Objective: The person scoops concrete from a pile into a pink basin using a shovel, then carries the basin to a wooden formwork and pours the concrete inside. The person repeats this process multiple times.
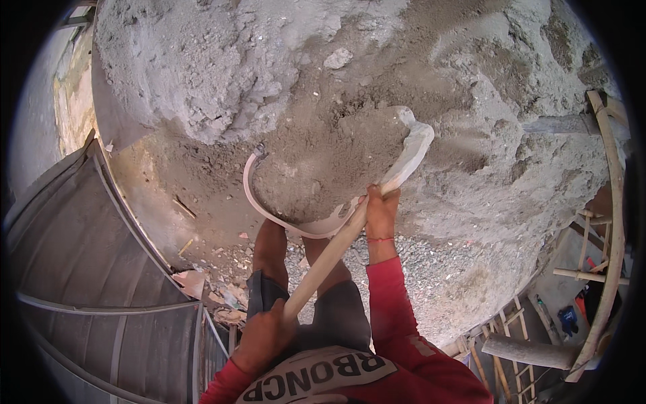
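Tool (326, 264): wooden-shafted, slanting from lower centre to its whitish head (413, 151), right of centre in the upper half.
Right hand (383, 212): closed around it near the head, mid-frame.
Left hand (264, 335): wrapped around its lower end, lower centre-left.
Tub (249, 185): pale curved rim around grey-brown sand, centre.
Heap (195, 60): grey, crumbly, upper frame.
Panels (74, 249): dark, ribbed, lower left.
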`<state>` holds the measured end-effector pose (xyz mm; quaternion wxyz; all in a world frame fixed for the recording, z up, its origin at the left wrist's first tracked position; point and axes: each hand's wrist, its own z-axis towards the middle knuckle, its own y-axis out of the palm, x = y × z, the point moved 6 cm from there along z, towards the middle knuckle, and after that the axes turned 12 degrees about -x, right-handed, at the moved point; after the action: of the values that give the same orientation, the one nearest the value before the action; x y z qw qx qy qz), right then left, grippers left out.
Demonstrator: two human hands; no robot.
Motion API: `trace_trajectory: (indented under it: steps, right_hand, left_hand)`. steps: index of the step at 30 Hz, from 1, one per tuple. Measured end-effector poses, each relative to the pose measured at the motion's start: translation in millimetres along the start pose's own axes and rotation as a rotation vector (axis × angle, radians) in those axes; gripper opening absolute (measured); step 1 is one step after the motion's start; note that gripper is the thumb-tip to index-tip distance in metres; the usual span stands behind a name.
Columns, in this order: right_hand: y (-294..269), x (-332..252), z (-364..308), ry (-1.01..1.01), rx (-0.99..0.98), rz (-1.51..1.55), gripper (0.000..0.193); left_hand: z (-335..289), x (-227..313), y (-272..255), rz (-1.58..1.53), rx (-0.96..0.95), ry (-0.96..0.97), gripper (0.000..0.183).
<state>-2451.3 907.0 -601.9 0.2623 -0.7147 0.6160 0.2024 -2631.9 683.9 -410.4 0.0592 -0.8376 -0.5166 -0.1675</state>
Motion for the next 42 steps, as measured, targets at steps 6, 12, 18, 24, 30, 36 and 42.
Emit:
trace_trajectory:
  steps: [6,12,18,24,30,36,42]
  right_hand:
    - [47.2,48.1,-129.4,0.105,-0.163,0.256,0.053]
    - [53.8,10.0,-114.9,0.085,-0.154,0.217,0.056]
    - [16.7,-114.6,5.8,-0.328,0.045,0.219,0.033]
    - [38.2,-142.2,109.5,-0.416,-0.048,-0.084,0.029]
    - [64.6,-61.4,131.4,-0.056,-0.199,-0.373,0.046]
    - [52.8,-29.8,23.4,0.046,-0.123,0.098,0.030]
    - [61.6,10.6,-128.8,0.176,-0.206,0.170,0.051]
  left_hand:
    - [-74.0,-109.8,3.8,-0.065,0.015,-0.079,0.035]
    - [-54.0,-111.1,-3.0,-0.025,0.017,-0.067,0.037]
    - [75.6,-0.3,-26.4,0.158,0.349,0.196,0.032]
    - [139.8,53.6,21.3,-0.208,0.392,0.219,0.035]
    - [79.9,79.7,39.6,-0.357,0.236,0.027,0.034]
    - [-18.1,17.7,-12.6,-0.059,0.126,0.013,0.031]
    - [-99.2,-82.3,9.5,-0.111,0.074,-0.050,0.031]
